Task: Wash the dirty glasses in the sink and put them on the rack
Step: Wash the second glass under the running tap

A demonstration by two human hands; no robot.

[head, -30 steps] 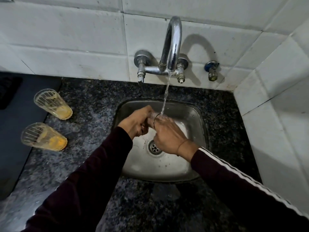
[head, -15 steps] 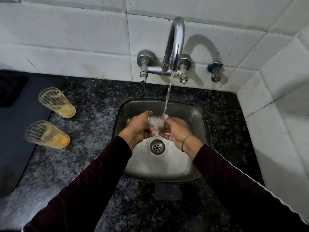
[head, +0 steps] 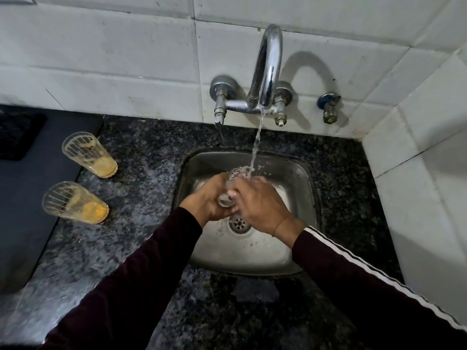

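Observation:
Over the steel sink (head: pixel 298 238) I hold a clear glass (head: pixel 233 184) under the running stream from the tap (head: pixel 268 69). My left hand (head: pixel 208 198) grips the glass from the left and my right hand (head: pixel 260 204) wraps it from the right, hiding most of it. Water hits its upper end and splashes. Two dirty glasses with orange residue stand on the dark granite counter at the left: the far one (head: pixel 89 155) and the near one (head: pixel 74 203).
A dark grey mat or slab (head: pixel 22 210) covers the counter at far left. White tiled walls close in behind and on the right. A small valve (head: pixel 329 108) sticks out of the back wall right of the tap. The drain (head: pixel 238 223) lies below my hands.
The glass has turned in my hands and now points its end up into the stream. My right hand has closed over it again from the right.

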